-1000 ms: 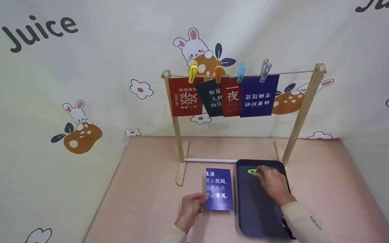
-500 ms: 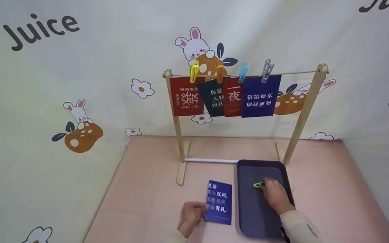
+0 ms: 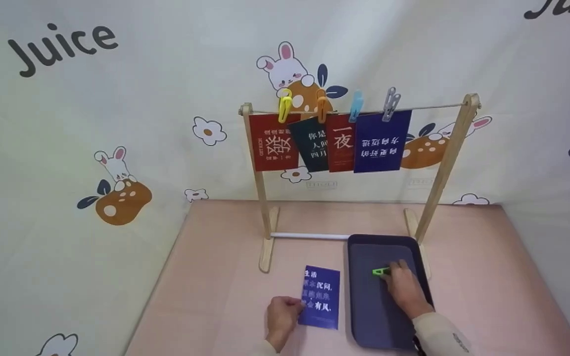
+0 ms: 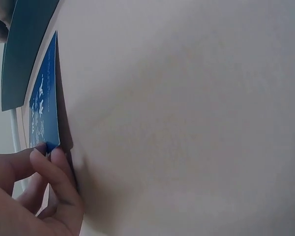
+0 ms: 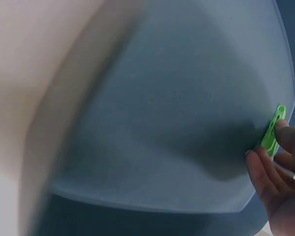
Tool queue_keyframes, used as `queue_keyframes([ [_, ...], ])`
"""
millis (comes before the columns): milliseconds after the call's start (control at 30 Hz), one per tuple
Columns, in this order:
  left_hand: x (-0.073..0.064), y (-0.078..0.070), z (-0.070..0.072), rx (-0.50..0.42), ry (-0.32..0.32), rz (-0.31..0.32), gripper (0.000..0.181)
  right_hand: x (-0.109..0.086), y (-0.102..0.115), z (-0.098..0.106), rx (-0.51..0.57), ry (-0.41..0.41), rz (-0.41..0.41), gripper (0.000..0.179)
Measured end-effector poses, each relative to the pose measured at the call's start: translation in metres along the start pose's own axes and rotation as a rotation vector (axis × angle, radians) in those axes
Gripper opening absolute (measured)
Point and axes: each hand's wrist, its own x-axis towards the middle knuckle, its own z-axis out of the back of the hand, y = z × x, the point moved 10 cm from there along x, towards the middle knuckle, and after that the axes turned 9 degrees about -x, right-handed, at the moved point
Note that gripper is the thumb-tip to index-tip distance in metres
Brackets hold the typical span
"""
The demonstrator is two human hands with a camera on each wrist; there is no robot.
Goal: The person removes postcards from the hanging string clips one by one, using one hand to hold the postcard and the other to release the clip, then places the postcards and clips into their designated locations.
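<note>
My left hand [image 3: 282, 316] pinches a blue card [image 3: 320, 299] with white characters by its left edge, close over the pink tabletop. In the left wrist view the card [image 4: 46, 98] stands tilted between thumb and fingers, its shadow beside it. My right hand [image 3: 406, 289] is over the dark tray, pinching a bright green clothespin [image 3: 380, 271]. The right wrist view shows the clothespin [image 5: 274, 132] between thumb and fingertips, low over the tray floor.
A dark tray [image 3: 379, 316] lies to the card's right. Behind stands a wooden rack [image 3: 441, 173] with a string; yellow, orange, light blue and grey clothespins [image 3: 390, 105] hold red, green and blue cards [image 3: 383, 143] on it. A patterned cloth [image 3: 117, 277] surrounds the table.
Both hands have moved nearer to me, the left with the blue card and the right with the green clothespin. In the last half second they have barely shifted.
</note>
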Motion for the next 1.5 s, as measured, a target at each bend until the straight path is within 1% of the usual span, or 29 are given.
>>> queue_keyframes([
  [133, -0.003, -0.004, 0.004, 0.11, -0.064, -0.03, 0.007, -0.007, 0.004, 0.01, -0.014, -0.115, 0.011, 0.018],
  [200, -0.007, -0.01, 0.005, 0.177, -0.09, -0.085, 0.011, -0.011, 0.007, 0.012, -0.017, -0.131, 0.019, 0.015],
  [267, -0.013, -0.018, 0.002, 0.265, -0.091, -0.168, 0.016, -0.015, 0.009, 0.011, -0.018, -0.118, 0.024, 0.013],
  [367, -0.025, -0.031, -0.008, 0.386, -0.05, -0.319, 0.023, -0.021, 0.012, 0.009, -0.013, -0.089, 0.031, 0.012],
  [433, -0.035, -0.039, -0.016, 0.443, -0.002, -0.426, 0.029, -0.024, 0.013, 0.009, -0.014, -0.084, 0.034, 0.012],
  [567, -0.054, -0.05, -0.031, 0.549, 0.098, -0.64, 0.044, -0.031, 0.014, 0.011, -0.011, -0.058, 0.017, 0.012],
  [633, -0.062, -0.052, -0.036, 0.612, 0.13, -0.739, 0.049, -0.034, 0.014, 0.01, -0.013, -0.029, 0.003, 0.013],
  [667, -0.066, -0.054, -0.037, 0.632, 0.138, -0.782, 0.051, -0.035, 0.014, 0.01, -0.013, -0.014, -0.004, 0.014],
  [733, -0.074, -0.058, -0.038, 0.653, 0.145, -0.847, 0.051, -0.039, 0.016, 0.013, -0.012, -0.001, -0.01, 0.015],
  [833, -0.08, -0.067, -0.035, 0.64, 0.135, -0.905, 0.049, -0.043, 0.021, 0.021, -0.013, -0.02, -0.006, 0.016],
  [900, -0.083, -0.076, -0.03, 0.628, 0.125, -0.925, 0.05, -0.047, 0.025, 0.031, -0.019, -0.061, 0.011, 0.018],
  [1000, -0.086, -0.091, -0.022, 0.604, 0.109, -0.96, 0.053, -0.051, 0.035, 0.049, -0.043, -0.15, 0.06, 0.023],
  [1100, -0.087, -0.106, -0.014, 0.569, 0.123, -0.969, 0.058, -0.056, 0.045, 0.069, -0.075, -0.254, 0.13, 0.031],
  [1133, -0.086, -0.111, -0.011, 0.545, 0.146, -0.95, 0.059, -0.057, 0.048, 0.076, -0.086, -0.288, 0.157, 0.034],
  [1167, -0.085, -0.115, -0.009, 0.519, 0.175, -0.917, 0.06, -0.058, 0.052, 0.082, -0.093, -0.323, 0.185, 0.037],
  [1267, -0.077, -0.125, -0.003, 0.394, 0.282, -0.759, 0.066, -0.059, 0.061, 0.102, -0.114, -0.4, 0.26, 0.047],
  [1333, -0.072, -0.133, 0.0, 0.3, 0.34, -0.658, 0.07, -0.058, 0.066, 0.117, -0.119, -0.44, 0.307, 0.051],
  [1367, -0.07, -0.138, 0.001, 0.26, 0.36, -0.622, 0.072, -0.057, 0.069, 0.124, -0.124, -0.454, 0.327, 0.053],
  [1400, -0.068, -0.143, 0.003, 0.223, 0.373, -0.604, 0.073, -0.055, 0.071, 0.131, -0.13, -0.46, 0.344, 0.053],
  [1500, -0.066, -0.161, 0.008, 0.159, 0.381, -0.614, 0.075, -0.049, 0.079, 0.151, -0.143, -0.477, 0.411, 0.056],
])
